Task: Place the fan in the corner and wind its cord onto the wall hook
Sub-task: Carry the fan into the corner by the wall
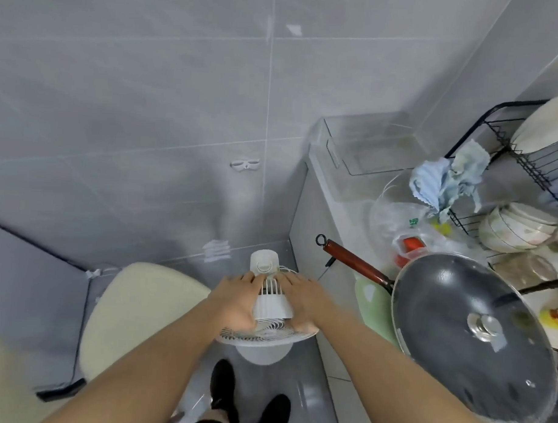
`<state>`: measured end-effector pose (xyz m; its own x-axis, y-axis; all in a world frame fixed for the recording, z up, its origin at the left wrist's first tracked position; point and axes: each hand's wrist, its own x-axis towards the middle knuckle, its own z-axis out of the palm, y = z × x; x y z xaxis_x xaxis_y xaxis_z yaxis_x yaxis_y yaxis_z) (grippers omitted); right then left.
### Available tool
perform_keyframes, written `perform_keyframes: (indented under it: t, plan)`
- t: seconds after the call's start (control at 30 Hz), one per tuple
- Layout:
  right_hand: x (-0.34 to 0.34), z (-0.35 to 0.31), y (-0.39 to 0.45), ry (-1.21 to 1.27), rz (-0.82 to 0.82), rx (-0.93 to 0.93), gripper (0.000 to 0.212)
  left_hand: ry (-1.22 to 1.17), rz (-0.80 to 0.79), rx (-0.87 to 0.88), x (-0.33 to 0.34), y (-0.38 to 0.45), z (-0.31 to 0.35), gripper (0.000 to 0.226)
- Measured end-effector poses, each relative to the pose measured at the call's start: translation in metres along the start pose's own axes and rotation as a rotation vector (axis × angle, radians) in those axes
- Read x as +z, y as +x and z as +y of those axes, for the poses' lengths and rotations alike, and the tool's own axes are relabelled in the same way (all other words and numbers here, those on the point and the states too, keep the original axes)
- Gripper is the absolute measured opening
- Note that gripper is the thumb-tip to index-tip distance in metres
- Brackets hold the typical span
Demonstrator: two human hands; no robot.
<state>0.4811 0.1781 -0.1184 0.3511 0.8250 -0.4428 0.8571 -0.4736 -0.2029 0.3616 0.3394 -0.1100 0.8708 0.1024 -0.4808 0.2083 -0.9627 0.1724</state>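
Head view. Fan [269, 309]: white, in the corner between the tiled wall and the counter [332, 194], my left hand [236, 300] and right hand [303, 296] both gripping its motor housing. Wall hook [245, 164]: above, bare. Chair [141, 314]: left of fan.

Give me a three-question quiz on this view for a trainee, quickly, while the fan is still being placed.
1. True or false: both hands grip the white plastic fan at its motor housing.
2. What lies on the counter nearest the fan: A) the dark wok with a glass lid, B) the black wire dish rack, C) the clear plastic box?
3. Fill in: the white wall hook is fixed to the grey tiled wall ___ the fan.

Key: 1 true, the left hand and right hand flank it; 2 A; 3 above.
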Motion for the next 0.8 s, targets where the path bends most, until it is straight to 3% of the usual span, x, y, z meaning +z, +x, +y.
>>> perform_keyframes:
  t: [0.2,0.47,0.8]
  plan:
    - [-0.036,0.017,0.058,-0.026,-0.025,-0.037,0.11,-0.041,-0.006,-0.049,-0.029,0.039,-0.032,0.111]
    - [-0.073,0.04,0.127,-0.083,-0.014,0.03,0.109,-0.025,0.037,0.019,-0.068,0.108,-0.079,0.111]
    - [-0.1,0.08,0.204,-0.148,-0.017,-0.024,0.107,0.015,0.103,0.039,-0.091,0.177,-0.114,0.111]
